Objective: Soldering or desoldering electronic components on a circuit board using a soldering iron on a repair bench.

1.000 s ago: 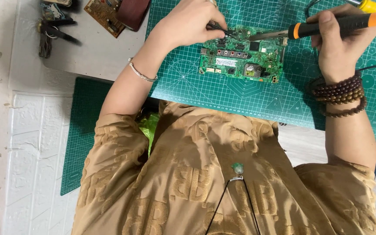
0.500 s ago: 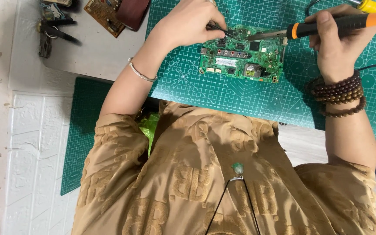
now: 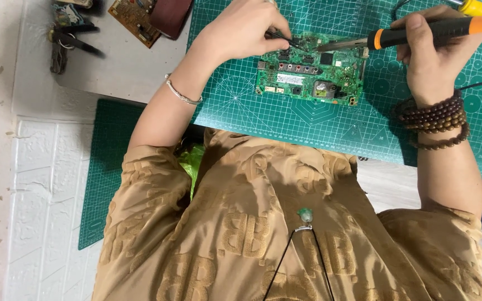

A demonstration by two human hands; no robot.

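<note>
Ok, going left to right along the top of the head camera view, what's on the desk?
Dark pliers → brown circuit board → left hand holding tweezers → green circuit board → soldering iron in the right hand.

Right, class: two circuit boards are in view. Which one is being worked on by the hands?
The green circuit board on the cutting mat, where the soldering iron tip rests. The brown circuit board lies untouched at the far left.

circuit board (image 3: 309,75): green with black and silver parts
cutting mat (image 3: 285,120): teal, pale grid lines and circles
soldering iron (image 3: 414,36): black grip, orange collar, yellow end
bead bracelets (image 3: 433,120): dark brown
bangle (image 3: 182,96): silver
shirt (image 3: 241,223): tan, woven letter pattern
pendant (image 3: 306,214): pale green
</note>
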